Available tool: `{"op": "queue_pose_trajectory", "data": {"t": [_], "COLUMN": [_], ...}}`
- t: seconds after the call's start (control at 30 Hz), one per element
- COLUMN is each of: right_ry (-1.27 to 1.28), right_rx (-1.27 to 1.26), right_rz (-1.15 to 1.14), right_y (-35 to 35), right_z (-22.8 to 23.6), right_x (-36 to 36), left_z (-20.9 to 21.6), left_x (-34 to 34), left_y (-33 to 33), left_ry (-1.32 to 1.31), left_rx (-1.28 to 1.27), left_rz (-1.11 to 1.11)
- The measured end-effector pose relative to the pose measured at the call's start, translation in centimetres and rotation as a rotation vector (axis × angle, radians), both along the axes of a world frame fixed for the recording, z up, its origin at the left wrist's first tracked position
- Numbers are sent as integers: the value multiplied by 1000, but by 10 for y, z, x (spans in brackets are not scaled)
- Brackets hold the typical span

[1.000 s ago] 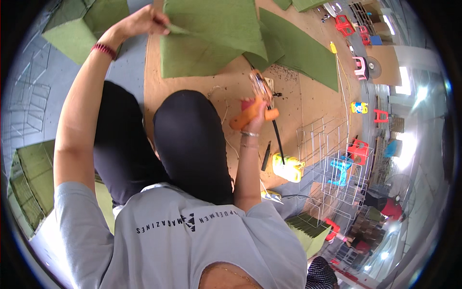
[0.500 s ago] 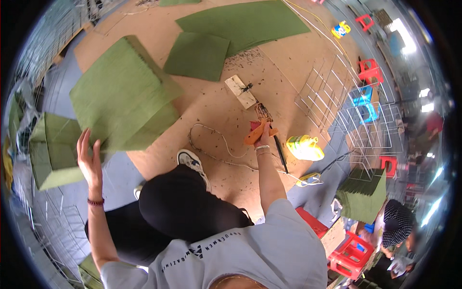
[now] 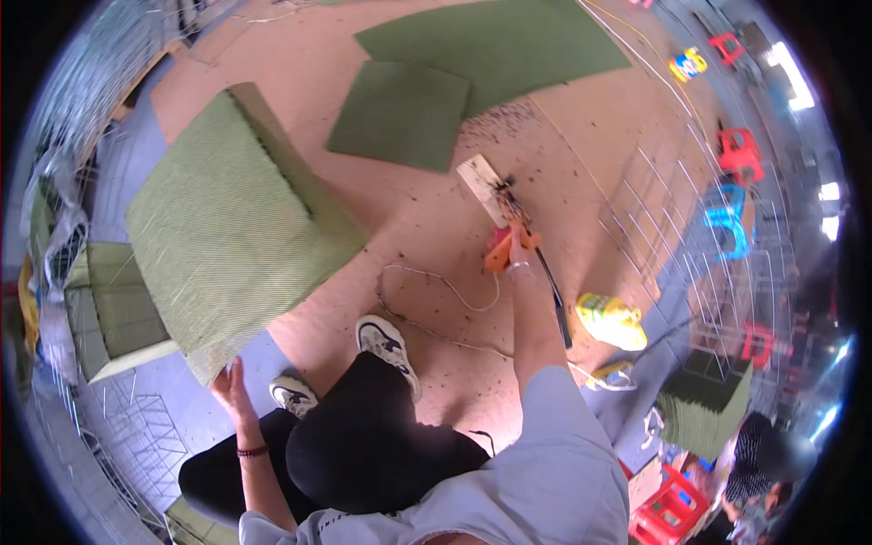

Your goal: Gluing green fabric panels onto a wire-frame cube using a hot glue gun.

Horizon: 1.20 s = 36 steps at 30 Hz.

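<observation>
My right hand (image 3: 518, 254) is wrapped round an orange hot glue gun (image 3: 498, 260), with a long black glue stick (image 3: 556, 304) running back from it. The gun's nozzle end lies over a small pale board (image 3: 481, 186) smeared with dark glue. At the left, a large green woven sheet piece (image 3: 227, 218) stands bent into a box-like shape. My left hand (image 3: 232, 395) has its fingers closed on that piece's lowest corner; the fingertips are partly hidden.
Flat green sheets (image 3: 400, 113) lie at the far side of the brown floor board. Wire frames (image 3: 654, 227) stand at the right, beyond a yellow bottle (image 3: 610, 321). A white cord (image 3: 440, 272) curls before my shoes. Someone in a dark spotted hat (image 3: 747, 454) sits lower right.
My left hand was open beside the green piece; it now grips the lower corner. The piece has turned and come nearer. My right hand still holds the glue gun at the board.
</observation>
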State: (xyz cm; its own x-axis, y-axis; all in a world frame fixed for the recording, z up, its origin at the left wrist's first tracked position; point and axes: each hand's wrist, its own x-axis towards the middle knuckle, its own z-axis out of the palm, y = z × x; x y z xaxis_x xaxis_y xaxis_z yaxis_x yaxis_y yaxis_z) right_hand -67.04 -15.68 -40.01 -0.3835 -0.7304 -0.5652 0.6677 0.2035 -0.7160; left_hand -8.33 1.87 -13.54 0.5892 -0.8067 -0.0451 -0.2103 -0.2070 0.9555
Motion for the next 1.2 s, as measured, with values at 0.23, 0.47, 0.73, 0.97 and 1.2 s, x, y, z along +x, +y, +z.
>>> {"op": "queue_pose_trajectory", "data": {"t": [0.23,0.47,0.73,0.97,1.2], "right_ry": [1533,138,-85,66,-5], "right_rx": [562,-577,-478,-292,-395], "right_rz": [838,833,753,814,765], "right_y": [-6,-36,66,84,89], "right_z": [72,198,216,289,317], "right_x": [53,244,333,292,314], "left_z": [-69,-89,-10,49,65], "left_x": [46,47,72,-7,-79], "left_y": [-4,-22,0,51,-18], "left_ry": [184,233,-135,328,928], "left_rx": [-115,-255,11,155,-78], "left_rz": [140,25,61,-108,-525]}}
